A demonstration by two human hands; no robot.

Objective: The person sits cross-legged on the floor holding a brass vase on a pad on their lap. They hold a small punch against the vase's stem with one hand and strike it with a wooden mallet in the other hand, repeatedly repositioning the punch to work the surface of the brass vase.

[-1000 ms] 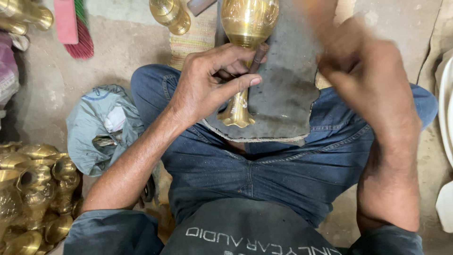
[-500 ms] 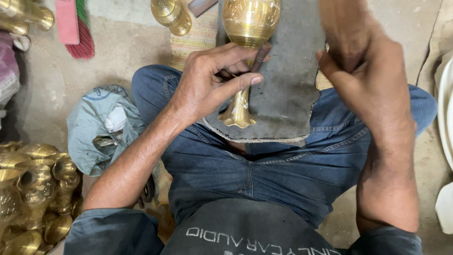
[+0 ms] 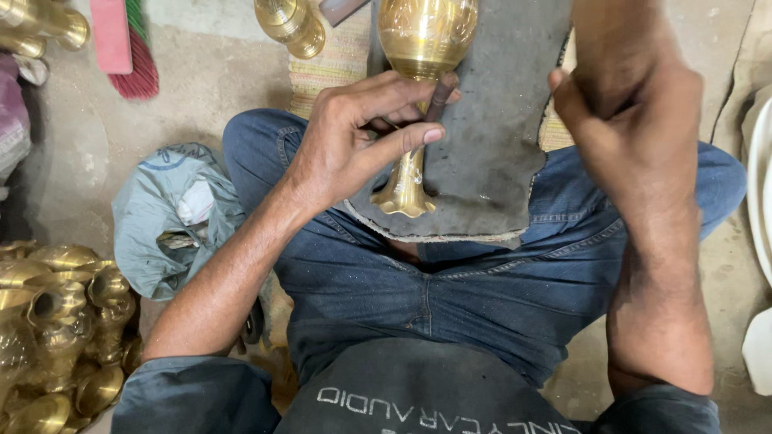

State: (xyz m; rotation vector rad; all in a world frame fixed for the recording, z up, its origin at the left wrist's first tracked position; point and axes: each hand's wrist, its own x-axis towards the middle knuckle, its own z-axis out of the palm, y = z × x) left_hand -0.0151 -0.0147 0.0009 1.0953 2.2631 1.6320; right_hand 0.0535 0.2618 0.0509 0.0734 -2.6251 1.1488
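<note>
- Left hand (image 3: pixel 354 141) over lap, fingers curled tight round thin dark punch (image 3: pixel 439 98), tip set against brass vase (image 3: pixel 418 72).
- Vase lying on dark grey pad (image 3: pixel 490 153) across thighs — bulb away from body, flared foot toward it, stem under left fingers.
- Right hand (image 3: pixel 623 104) raised above pad's right edge, fingers closed in a fist; upper part blurred and cut by frame, so cannot tell what, if anything, sits in the grip.
- Pad resting on blue jeans (image 3: pixel 434 289), legs crossed on concrete floor (image 3: pixel 201 72).
- Striped woven mat (image 3: pixel 338 60) under pad's far side.
- Second brass piece (image 3: pixel 289 22) just beyond mat, near vase bulb, not touching.
- Heap of brass vessels (image 3: pixel 56 321) at lower left, well apart from hands.
- Crumpled grey-blue bag (image 3: pixel 161 217) between heap and left thigh.
- Pink and red brush (image 3: pixel 125 44) upper left — more brass (image 3: pixel 40 24) in the corner.
- White rim (image 3: pixel 760 193) at right edge.
</note>
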